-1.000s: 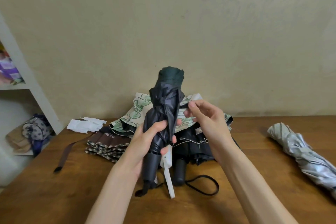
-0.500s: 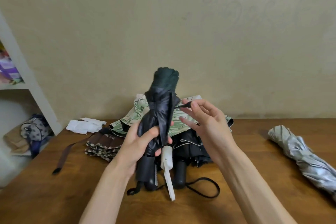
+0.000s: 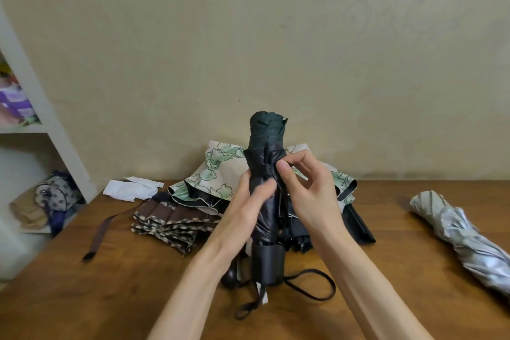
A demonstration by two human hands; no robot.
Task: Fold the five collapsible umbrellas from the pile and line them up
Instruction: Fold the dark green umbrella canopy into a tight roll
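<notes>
— How are the hands placed?
— The left hand [image 3: 248, 210] is wrapped round the middle of the dark umbrella [image 3: 265, 141], which is held upright with its handle [image 3: 267, 262] downward. The right hand [image 3: 311, 193] is closed in a pinch on the rolled canopy near the top, thumb and forefinger pressed to the fabric. Whether the handle touches the surface [image 3: 110, 290] cannot be told.
— And around it?
— A wrist strap [image 3: 334, 286] is looped on the surface beside the handle. Just behind, the pile is seen: a floral umbrella [image 3: 220, 163] on top, a brown checked umbrella [image 3: 171, 218] at its left, a black umbrella [image 3: 358, 226] at its right. A rolled silver umbrella [image 3: 463, 234] is laid well apart at the right. White paper [image 3: 132, 189] and a brown strap [image 3: 102, 232] are seen at the left.
</notes>
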